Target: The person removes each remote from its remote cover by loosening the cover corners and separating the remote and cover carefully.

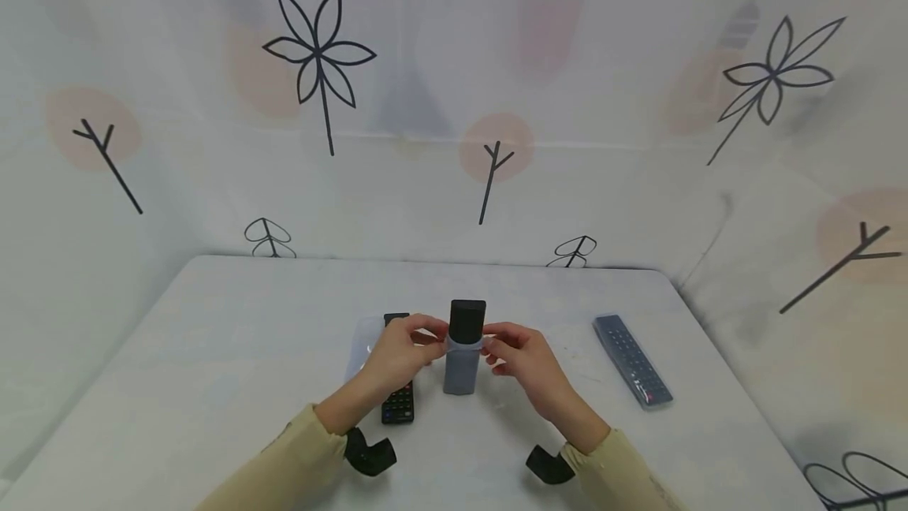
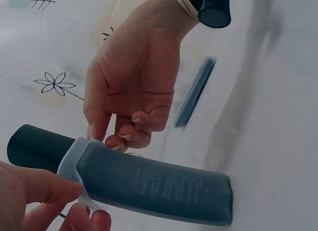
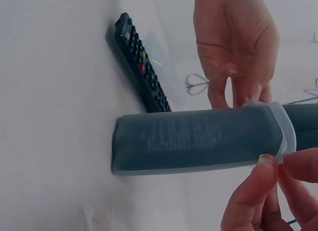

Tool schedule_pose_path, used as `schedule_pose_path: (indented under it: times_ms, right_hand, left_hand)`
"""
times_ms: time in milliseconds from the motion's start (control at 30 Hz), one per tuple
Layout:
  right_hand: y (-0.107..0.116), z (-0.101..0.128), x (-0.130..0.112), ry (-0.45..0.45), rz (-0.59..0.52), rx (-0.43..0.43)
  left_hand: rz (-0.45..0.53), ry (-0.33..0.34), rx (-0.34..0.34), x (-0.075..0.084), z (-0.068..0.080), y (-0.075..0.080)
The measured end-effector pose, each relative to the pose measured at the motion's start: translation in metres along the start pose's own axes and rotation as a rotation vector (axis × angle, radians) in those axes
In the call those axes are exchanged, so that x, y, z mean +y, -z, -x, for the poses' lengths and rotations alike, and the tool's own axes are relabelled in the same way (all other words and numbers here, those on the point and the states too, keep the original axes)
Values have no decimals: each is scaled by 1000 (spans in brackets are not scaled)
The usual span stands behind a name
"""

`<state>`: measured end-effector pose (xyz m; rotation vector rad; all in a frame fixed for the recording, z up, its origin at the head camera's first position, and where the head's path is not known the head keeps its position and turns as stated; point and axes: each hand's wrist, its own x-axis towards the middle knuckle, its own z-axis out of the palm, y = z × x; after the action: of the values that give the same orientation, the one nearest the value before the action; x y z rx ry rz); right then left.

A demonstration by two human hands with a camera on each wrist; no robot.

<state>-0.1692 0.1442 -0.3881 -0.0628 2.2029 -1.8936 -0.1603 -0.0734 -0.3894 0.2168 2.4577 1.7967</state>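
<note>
Your left hand (image 1: 400, 349) and right hand (image 1: 521, 357) each pinch the rim of the clear sleeve (image 1: 463, 369) on the remote (image 1: 467, 322), which stands upright mid-table (image 1: 213, 337), top still bare. The sleeve looks soft, stretchy and probably clingy; the remote is stiff and light. Keep hold at the rim, both sides. A black remote (image 1: 399, 400) lies by your left wrist; a sleeved one (image 1: 633, 359) sits well right, neither blocking.

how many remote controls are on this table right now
3: one remote stands upright at the centre, half in a clear sleeve, pinched by both hands; a black one lies under the left hand; a sleeved one lies right.
</note>
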Motion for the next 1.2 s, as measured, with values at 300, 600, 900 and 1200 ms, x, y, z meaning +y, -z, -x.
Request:
schedule_pose_path:
  times_ms: [300,600,900,1200]
  right_hand:
    - [0,-1,2,15,17,-7]
    - [-2,-2,1,7,68,-14]
    - [-2,-6,2,-45,-68,12]
    - [-3,-7,3,-45,-56,26]
  left_hand:
    - [94,48,-10,2,0,-1]
    - [78,26,1,1,0,-1]
    - [102,22,4,-4,-2,-3]
    - [82,59,-7,-4,-4,-7]
